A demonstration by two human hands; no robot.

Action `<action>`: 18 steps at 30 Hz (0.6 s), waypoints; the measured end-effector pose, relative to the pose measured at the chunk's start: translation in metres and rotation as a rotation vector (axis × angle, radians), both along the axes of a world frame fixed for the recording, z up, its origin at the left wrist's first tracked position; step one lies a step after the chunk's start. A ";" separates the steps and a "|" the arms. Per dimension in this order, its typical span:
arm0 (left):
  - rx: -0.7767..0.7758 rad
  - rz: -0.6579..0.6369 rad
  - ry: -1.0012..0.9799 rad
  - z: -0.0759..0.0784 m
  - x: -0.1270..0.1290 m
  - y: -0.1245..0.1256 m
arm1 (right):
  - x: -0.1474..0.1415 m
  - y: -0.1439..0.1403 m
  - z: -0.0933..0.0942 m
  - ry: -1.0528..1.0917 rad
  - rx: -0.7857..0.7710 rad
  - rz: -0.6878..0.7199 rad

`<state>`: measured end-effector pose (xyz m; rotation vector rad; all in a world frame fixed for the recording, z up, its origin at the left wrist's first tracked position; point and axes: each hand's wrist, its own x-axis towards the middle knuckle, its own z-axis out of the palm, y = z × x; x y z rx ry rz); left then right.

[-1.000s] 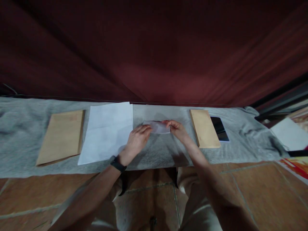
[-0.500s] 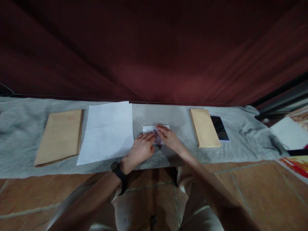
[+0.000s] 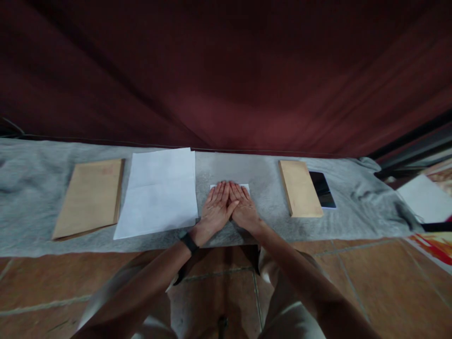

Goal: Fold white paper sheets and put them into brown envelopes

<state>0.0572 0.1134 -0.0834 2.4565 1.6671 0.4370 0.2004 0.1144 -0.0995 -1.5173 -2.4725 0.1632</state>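
Observation:
Side by side, my left hand (image 3: 216,207) and my right hand (image 3: 243,205) lie flat with fingers stretched out, palms down. They press on a small folded piece of white paper (image 3: 246,187) on the grey cloth. Most of that paper is hidden under the hands; only bits of its far edge and corners show. The left thumb rests over the right hand. A stack of large white paper sheets (image 3: 160,188) lies just left of my hands.
Further left is a pile of brown envelopes (image 3: 90,197). On the right, a stack of smaller tan envelopes (image 3: 302,188) lies beside a dark phone (image 3: 322,189). A grey cloth (image 3: 367,202) covers the narrow table; a dark red curtain (image 3: 226,94) hangs behind it.
My hands have gone from bent fingers working on the small paper to lying flat across it, close together. They cover more of the paper now.

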 end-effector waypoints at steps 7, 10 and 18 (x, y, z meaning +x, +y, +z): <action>0.039 0.030 0.040 -0.006 -0.009 0.000 | 0.012 0.006 -0.004 0.000 0.088 -0.102; 0.042 0.053 0.059 -0.009 -0.011 -0.001 | 0.017 0.006 -0.007 0.006 0.115 -0.143; 0.063 0.108 0.061 -0.011 -0.017 -0.004 | 0.032 0.006 -0.009 -0.019 0.112 -0.222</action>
